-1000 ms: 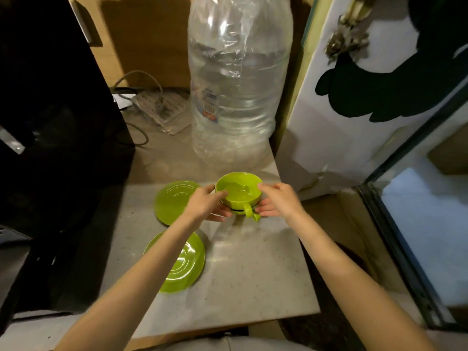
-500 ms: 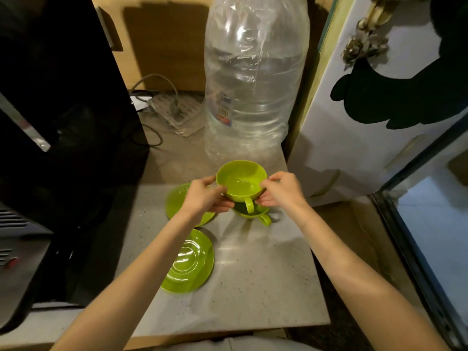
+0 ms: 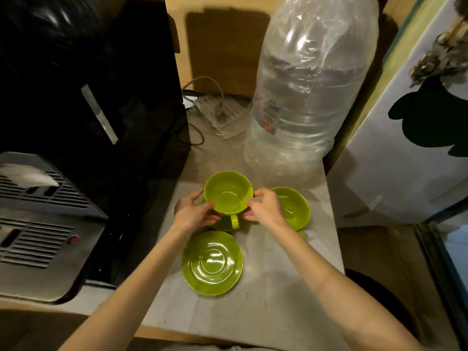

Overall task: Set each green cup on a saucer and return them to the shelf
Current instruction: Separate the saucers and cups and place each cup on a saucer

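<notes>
Big water bottle (image 3: 309, 97) blocks worktop (image 3: 266, 295) rear right, black appliance (image 3: 83, 84) walls left; front strip right of saucer (image 3: 212, 262) free.

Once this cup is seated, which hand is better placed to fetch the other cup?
Probably the right hand: the second cup sits just beside it, right of the held cup; the left hand is on the far side.

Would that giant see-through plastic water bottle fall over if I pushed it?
Probably, yes. The tall clear plastic water bottle looks nearly empty, so it is likely light and slides or tips easily. Its crinkled walls suggest it dents when squeezed. It is much taller than wide, and the green cup on the counter stands close by.
</notes>
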A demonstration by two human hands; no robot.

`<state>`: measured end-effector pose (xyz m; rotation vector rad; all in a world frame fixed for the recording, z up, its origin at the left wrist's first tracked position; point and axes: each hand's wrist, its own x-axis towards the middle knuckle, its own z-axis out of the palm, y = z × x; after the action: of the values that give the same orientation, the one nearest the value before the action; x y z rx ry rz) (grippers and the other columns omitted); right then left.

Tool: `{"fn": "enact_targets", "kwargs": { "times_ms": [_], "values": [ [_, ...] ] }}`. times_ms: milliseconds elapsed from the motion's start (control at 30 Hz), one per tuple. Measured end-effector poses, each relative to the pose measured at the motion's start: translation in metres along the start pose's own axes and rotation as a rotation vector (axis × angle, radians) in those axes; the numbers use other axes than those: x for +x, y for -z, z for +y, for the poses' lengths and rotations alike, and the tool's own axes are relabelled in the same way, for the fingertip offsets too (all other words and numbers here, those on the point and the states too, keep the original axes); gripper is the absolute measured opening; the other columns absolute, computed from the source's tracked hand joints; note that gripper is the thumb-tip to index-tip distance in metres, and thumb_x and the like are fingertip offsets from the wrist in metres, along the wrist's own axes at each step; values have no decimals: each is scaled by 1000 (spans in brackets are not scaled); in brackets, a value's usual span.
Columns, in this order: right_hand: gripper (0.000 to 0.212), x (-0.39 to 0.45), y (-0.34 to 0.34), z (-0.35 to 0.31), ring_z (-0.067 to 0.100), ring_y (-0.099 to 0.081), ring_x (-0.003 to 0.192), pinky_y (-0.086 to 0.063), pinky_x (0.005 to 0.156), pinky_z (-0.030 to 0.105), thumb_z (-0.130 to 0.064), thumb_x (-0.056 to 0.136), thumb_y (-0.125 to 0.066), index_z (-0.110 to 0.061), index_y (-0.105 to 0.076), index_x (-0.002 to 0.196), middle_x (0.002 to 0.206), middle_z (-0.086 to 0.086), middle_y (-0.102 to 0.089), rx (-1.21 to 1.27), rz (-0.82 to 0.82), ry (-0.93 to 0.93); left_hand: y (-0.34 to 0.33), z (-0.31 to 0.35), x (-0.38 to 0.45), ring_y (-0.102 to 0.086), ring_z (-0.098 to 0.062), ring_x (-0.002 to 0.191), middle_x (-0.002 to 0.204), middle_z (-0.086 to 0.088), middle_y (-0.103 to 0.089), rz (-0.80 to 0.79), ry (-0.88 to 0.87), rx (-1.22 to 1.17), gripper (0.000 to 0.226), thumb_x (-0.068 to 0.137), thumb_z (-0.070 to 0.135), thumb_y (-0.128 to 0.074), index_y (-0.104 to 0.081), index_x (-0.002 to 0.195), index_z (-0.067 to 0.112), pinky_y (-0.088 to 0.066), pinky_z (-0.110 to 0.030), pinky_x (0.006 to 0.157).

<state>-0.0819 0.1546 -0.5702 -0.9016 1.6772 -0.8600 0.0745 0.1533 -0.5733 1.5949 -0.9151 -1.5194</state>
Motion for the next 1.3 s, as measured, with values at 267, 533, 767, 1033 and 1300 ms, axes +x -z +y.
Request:
{"fn": "enact_targets", "kwargs": {
  "times_ms": [267, 533, 767, 1033, 1300],
  "values": [
    [20, 6, -14, 3, 39, -71, 82, -57, 77, 51, -5, 90, -52, 2, -54, 109, 100, 27, -68, -186, 23, -10, 6, -20, 11, -68, -13, 49, 85, -21, -70, 53, 13, 71, 61, 84, 7, -59, -35, 139, 21, -58, -24, 51],
    [13, 7, -13, 8, 36, -72, 78, -59, 73, 49, -8, 91, -52, -1, -56, 102, 99, 26, -69, -219, 33, -9, 6, -22, 7, -71, -22, 65, 93, -23, -70, 66, -11, 122, 59, 84, 9, -60, -38, 137, 21, -60, -29, 58],
    [28, 2, -5, 4, 37, -71, 81, -59, 69, 40, -10, 92, -51, 3, -52, 117, 104, 29, -67, -134, -29, -81, 8, -21, -2, -69, -23, 59, 78, -12, -70, 113, -75, 316, 59, 84, 27, -60, -35, 137, 24, -58, -32, 53],
    [12, 3, 49, -6, 11, -58, 41, -46, 42, 23, -19, 92, -48, -10, -53, 85, 60, 7, -60, -42, 60, 42, -24, 6, -43, -59, -6, 43, 57, -5, -63, -7, -334, 560, 27, 86, 30, -54, -62, 74, 8, -49, -23, 50],
    [19, -5, 111, 30, 18, -59, 81, -52, 77, 36, -14, 80, -62, -8, -69, 97, 84, 6, -65, -59, 400, 115, -74, -1, -57, -68, -25, 73, 108, -23, -63, -518, 219, 216, 53, 88, 35, -51, -32, 133, 17, -55, -29, 58]
  ]
}}
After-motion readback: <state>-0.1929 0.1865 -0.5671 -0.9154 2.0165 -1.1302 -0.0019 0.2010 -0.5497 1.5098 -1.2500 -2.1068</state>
